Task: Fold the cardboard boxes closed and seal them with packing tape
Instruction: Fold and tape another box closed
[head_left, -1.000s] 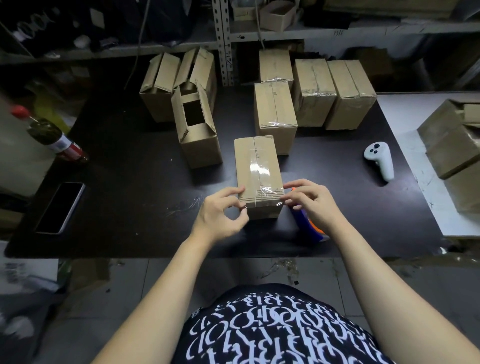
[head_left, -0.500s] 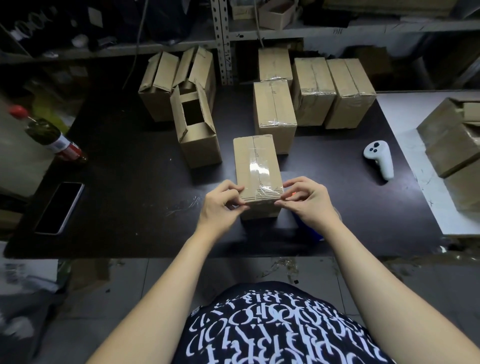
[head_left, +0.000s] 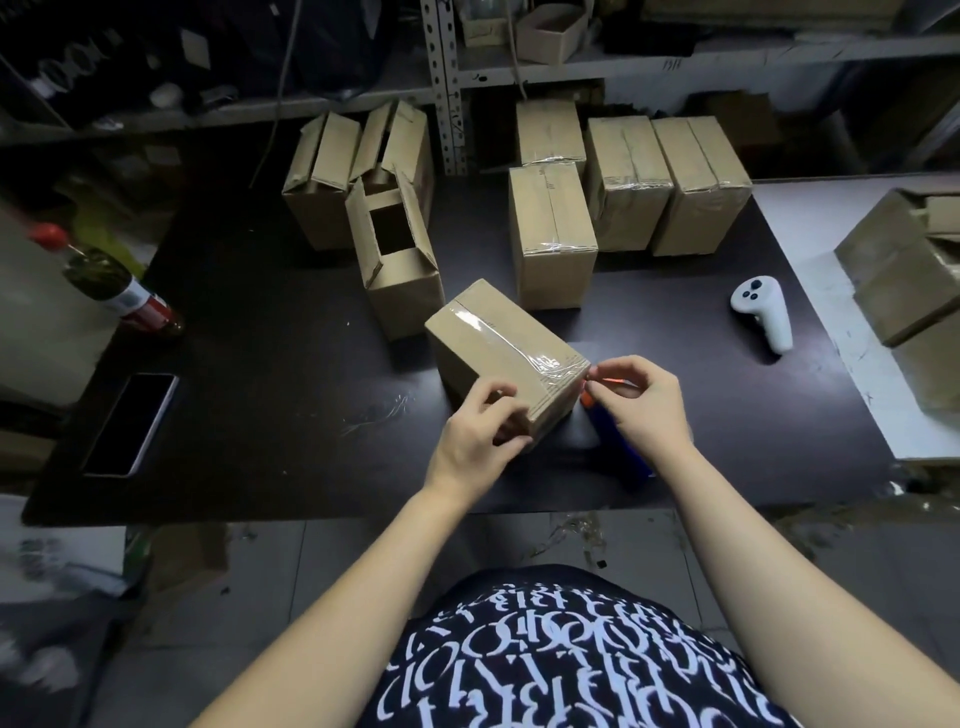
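Note:
A taped cardboard box (head_left: 498, 338) sits turned at an angle on the dark table (head_left: 260, 338), with clear tape running along its top seam and over its near end. My left hand (head_left: 478, 436) grips the box's near lower corner. My right hand (head_left: 644, 405) pinches the tape at the box's near right corner. Under my right hand lies a blue and orange tape dispenser (head_left: 621, 452), mostly hidden. An open box (head_left: 400, 280) stands just behind, flaps up.
Several sealed boxes (head_left: 623, 187) stand in a group at the back. More open boxes (head_left: 322, 176) are at back left. A white controller (head_left: 763, 312) lies to the right, a phone (head_left: 130, 423) and a bottle (head_left: 114, 286) to the left. Boxes (head_left: 904, 270) are piled on the white table.
The box has been turned counterclockwise, its far end swinging left, and now sits at an angle. Both hands stayed at its near end, and the tape dispenser shows again under my right hand.

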